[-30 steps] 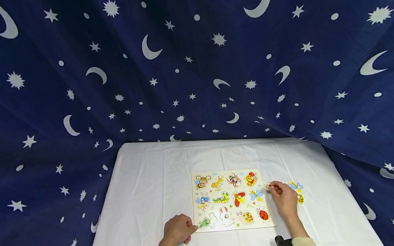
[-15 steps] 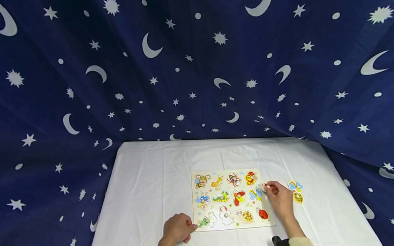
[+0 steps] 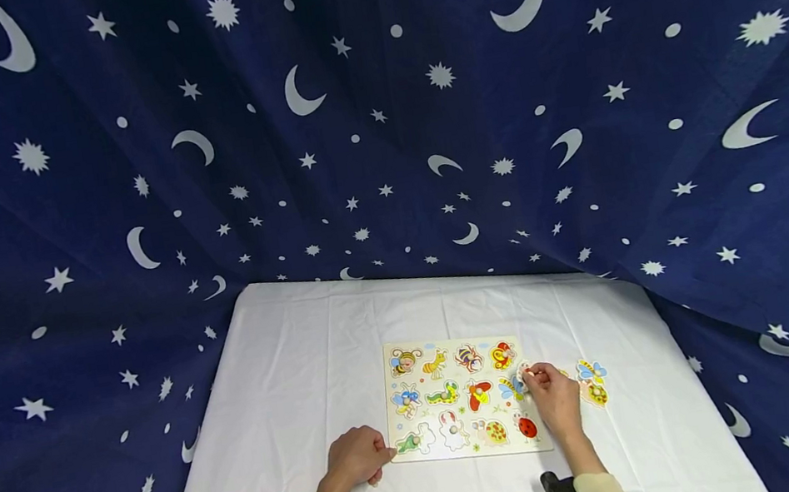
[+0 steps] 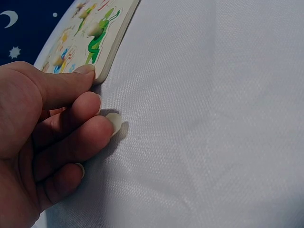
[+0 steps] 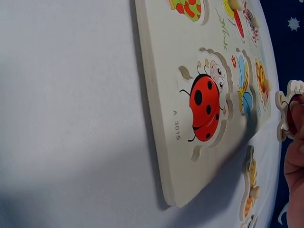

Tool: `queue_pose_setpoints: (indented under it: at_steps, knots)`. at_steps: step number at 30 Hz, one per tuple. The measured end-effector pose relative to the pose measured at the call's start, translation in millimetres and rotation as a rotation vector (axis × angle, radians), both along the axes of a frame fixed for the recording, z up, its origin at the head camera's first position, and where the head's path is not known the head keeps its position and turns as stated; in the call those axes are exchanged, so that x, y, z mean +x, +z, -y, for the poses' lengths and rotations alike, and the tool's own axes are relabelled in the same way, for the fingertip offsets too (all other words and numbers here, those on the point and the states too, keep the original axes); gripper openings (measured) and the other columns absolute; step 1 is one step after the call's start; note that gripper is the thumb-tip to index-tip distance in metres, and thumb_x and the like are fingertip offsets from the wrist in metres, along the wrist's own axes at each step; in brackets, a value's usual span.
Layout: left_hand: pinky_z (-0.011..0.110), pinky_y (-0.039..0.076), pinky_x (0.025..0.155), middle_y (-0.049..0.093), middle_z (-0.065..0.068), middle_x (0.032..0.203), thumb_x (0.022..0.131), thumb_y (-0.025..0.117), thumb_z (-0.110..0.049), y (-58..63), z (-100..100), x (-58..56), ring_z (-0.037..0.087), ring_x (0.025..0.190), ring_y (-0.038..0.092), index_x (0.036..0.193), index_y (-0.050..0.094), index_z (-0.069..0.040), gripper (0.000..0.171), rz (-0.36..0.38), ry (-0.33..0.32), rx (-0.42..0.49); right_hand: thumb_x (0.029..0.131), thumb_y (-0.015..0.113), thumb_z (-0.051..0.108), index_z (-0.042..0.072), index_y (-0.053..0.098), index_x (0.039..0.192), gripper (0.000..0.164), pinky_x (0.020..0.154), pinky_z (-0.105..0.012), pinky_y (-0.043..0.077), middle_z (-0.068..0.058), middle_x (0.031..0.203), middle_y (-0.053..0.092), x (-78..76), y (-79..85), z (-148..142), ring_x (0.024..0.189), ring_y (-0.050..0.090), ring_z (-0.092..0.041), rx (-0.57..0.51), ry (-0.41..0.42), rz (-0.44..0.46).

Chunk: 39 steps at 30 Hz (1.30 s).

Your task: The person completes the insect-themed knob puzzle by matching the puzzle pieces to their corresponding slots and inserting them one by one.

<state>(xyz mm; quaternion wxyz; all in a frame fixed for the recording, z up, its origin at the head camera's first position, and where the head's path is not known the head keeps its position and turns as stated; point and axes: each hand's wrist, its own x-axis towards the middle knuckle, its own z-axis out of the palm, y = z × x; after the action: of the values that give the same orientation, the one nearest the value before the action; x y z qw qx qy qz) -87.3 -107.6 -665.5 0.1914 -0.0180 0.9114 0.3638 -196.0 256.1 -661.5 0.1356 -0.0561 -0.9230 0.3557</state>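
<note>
A light wooden knob puzzle board (image 3: 469, 451) with insect pictures lies on the white cloth. My left hand (image 3: 356, 457) grips its near left corner, the thumb (image 4: 71, 85) on top and the other fingers curled beside the edge. My right hand (image 3: 556, 400) pinches a ladybug puzzle piece (image 3: 522, 371), raised at the board's right edge. In the right wrist view, part of that ladybug piece (image 5: 283, 114) shows its red back and pale wooden rim. Below it in the head view is the ladybug recess (image 3: 526, 427), with a printed red ladybug.
A blue-winged, yellow-striped piece (image 3: 592, 371) and a yellow round-bodied piece (image 3: 594, 393) lie right of the right hand. Several knobbed pieces, such as the green caterpillar (image 3: 442, 395), sit in the board. A dark blue curtain (image 3: 376, 114) surrounds the table.
My right hand has moved left with the ladybug piece, from beside the board to its right edge. The left hand has stayed at the corner.
</note>
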Motion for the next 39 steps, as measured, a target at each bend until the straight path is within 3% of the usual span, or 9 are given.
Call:
queue_pose_setpoints:
  at_steps: [8,24,33,39]
  knots:
    - [0.029,0.035,0.047,0.057,-0.006,0.042,0.086,0.07,-0.034,3.9,0,-0.5,0.009,0.035,0.053,0.06,0.056,-0.019,0.034,-0.014,-0.001,-0.011,0.079,0.075,0.015,0.011,0.068,0.079,0.009,0.055,-0.022,0.037,0.003,0.061,0.059,0.8,0.6,4,0.054,0.047,-0.002,0.038,0.051,0.046]
    - [0.03,0.036,0.048,0.055,-0.008,0.04,0.086,0.07,-0.036,-4.9,0,-0.2,0.008,0.034,0.052,0.059,0.056,-0.021,0.034,-0.007,-0.01,0.001,0.078,0.067,0.015,0.012,0.059,0.071,0.011,0.053,-0.027,0.034,0.003,0.056,0.052,13.3,4.3,0,0.052,0.045,-0.012,0.159,0.223,0.398]
    - [0.029,0.033,0.046,0.055,-0.007,0.041,0.086,0.071,-0.033,-0.3,1,-0.5,0.009,0.034,0.052,0.06,0.056,-0.019,0.033,-0.012,-0.008,-0.007,0.078,0.069,0.018,0.013,0.059,0.07,0.014,0.057,-0.027,0.034,0.002,0.059,0.053,17.8,8.1,-1,0.057,0.047,-0.014,0.176,0.234,0.486]
    - [0.029,0.034,0.045,0.054,-0.009,0.04,0.086,0.071,-0.035,-4.1,1,-1.5,0.007,0.034,0.051,0.059,0.056,-0.021,0.033,-0.006,-0.002,-0.011,0.077,0.07,0.019,0.013,0.056,0.067,0.019,0.054,-0.027,0.033,0.002,0.057,0.051,18.8,9.5,-3,0.056,0.045,-0.014,0.177,0.266,0.519]
